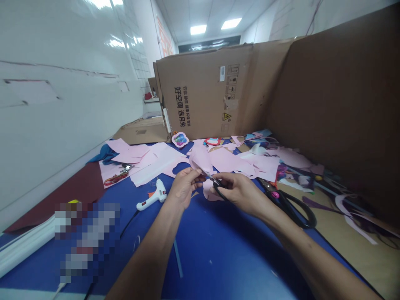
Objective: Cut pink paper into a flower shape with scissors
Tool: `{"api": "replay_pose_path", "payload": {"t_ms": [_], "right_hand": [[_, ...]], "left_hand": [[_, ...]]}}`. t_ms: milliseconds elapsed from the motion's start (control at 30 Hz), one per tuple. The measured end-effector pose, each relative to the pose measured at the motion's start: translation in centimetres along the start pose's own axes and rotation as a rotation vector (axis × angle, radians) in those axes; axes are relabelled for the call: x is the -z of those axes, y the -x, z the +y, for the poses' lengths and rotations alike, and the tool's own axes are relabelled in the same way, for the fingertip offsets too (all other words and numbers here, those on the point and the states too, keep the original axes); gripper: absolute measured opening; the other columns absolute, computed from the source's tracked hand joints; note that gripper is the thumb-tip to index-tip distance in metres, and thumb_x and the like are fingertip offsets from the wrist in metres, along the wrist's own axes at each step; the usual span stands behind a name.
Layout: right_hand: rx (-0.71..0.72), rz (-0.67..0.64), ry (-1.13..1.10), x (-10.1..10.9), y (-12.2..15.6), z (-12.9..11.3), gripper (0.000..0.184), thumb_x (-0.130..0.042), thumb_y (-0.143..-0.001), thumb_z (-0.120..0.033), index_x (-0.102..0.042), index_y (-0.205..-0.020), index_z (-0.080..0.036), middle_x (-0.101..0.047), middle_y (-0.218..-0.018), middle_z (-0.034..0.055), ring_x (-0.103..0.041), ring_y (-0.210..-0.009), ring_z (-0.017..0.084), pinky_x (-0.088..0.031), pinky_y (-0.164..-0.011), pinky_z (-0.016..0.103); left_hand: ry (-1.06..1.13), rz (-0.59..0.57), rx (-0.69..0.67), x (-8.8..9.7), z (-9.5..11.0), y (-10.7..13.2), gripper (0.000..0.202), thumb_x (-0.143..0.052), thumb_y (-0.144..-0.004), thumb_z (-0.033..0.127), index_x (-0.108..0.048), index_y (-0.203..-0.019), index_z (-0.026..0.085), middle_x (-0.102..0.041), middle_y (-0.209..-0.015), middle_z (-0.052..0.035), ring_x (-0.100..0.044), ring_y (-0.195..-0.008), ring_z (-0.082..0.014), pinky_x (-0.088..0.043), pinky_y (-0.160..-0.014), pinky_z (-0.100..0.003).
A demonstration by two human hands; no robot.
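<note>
My right hand (240,191) is closed on a pair of small dark-handled scissors (218,185), blades pointing up and left. My left hand (186,185) pinches the edge of a pink sheet piece (200,156), which stands up in front of the fingertips. The scissor blades lie against this piece, close to my left fingers. Another bit of pink sheet (210,192) shows below the blades, partly hidden by my right fingers. I cannot tell whether it joins the held piece.
A white glue gun (153,196) lies left of my left hand. Large black-handled shears (290,206) lie to the right. Pink scraps (159,158) cover the back of the blue table (200,250). Cardboard walls (203,96) rise behind and at right. A flower-shaped piece (180,139) leans there.
</note>
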State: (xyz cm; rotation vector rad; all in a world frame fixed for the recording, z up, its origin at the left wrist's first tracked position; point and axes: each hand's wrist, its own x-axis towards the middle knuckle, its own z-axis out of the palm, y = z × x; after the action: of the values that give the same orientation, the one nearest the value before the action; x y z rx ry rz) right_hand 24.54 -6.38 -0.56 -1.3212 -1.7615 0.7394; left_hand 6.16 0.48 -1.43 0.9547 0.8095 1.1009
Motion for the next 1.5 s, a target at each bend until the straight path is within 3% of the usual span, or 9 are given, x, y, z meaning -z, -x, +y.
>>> {"api": "replay_pose_path", "payload": {"t_ms": [400, 633, 867, 1000, 1500], "right_hand": [[-0.023, 0.010, -0.011, 0.0, -0.1, 0.5, 0.031, -0.069, -0.090, -0.042, -0.077, -0.112, -0.022, -0.055, -0.067, -0.0043, -0.044, -0.062, 0.014, -0.032, -0.056, 0.025], [-0.007, 0.030, 0.027, 0.0, 0.1, 0.0, 0.030, -0.069, -0.089, -0.033, -0.078, -0.115, -0.022, -0.064, -0.072, -0.0037, -0.051, -0.065, 0.014, -0.036, -0.059, 0.025], [0.005, 0.034, 0.018, 0.1, 0.1, -0.6, 0.022, -0.067, -0.087, -0.028, -0.079, -0.105, -0.022, -0.066, -0.072, -0.0028, -0.054, -0.065, 0.015, -0.036, -0.060, 0.025], [0.001, 0.039, 0.027, 0.0, 0.2, -0.7, 0.028, -0.066, -0.087, -0.026, -0.079, -0.111, -0.022, -0.068, -0.072, -0.0018, -0.056, -0.064, 0.015, -0.037, -0.059, 0.025], [-0.025, 0.061, 0.028, -0.3, 0.1, -0.5, 0.035, -0.069, -0.088, -0.034, -0.078, -0.119, -0.020, -0.067, -0.070, -0.0028, -0.054, -0.063, 0.014, -0.034, -0.058, 0.025]], "left_hand": [[0.005, 0.053, -0.062, -0.9, -0.3, 0.2, 0.020, -0.081, -0.071, 0.029, -0.072, -0.081, 0.015, -0.073, -0.078, -0.0069, -0.066, -0.069, -0.0137, -0.047, -0.062, -0.023], [0.007, 0.049, -0.082, -0.9, -0.5, 0.1, 0.019, -0.079, -0.071, 0.030, -0.070, -0.081, 0.015, -0.072, -0.075, -0.0057, -0.065, -0.069, -0.0140, -0.048, -0.063, -0.023], [0.022, 0.047, -0.104, -1.0, -0.8, 0.1, 0.026, -0.081, -0.072, 0.035, -0.071, -0.086, 0.015, -0.074, -0.080, -0.0067, -0.067, -0.072, -0.0149, -0.048, -0.063, -0.024], [0.034, 0.057, -0.111, -1.1, -1.0, 0.1, 0.031, -0.084, -0.070, 0.038, -0.071, -0.084, 0.015, -0.073, -0.079, -0.0066, -0.066, -0.072, -0.0146, -0.047, -0.063, -0.023], [0.002, 0.049, -0.126, -1.1, -0.9, 0.1, 0.030, -0.084, -0.071, 0.039, -0.074, -0.085, 0.014, -0.073, -0.079, -0.0065, -0.065, -0.070, -0.0140, -0.047, -0.062, -0.023]]}}
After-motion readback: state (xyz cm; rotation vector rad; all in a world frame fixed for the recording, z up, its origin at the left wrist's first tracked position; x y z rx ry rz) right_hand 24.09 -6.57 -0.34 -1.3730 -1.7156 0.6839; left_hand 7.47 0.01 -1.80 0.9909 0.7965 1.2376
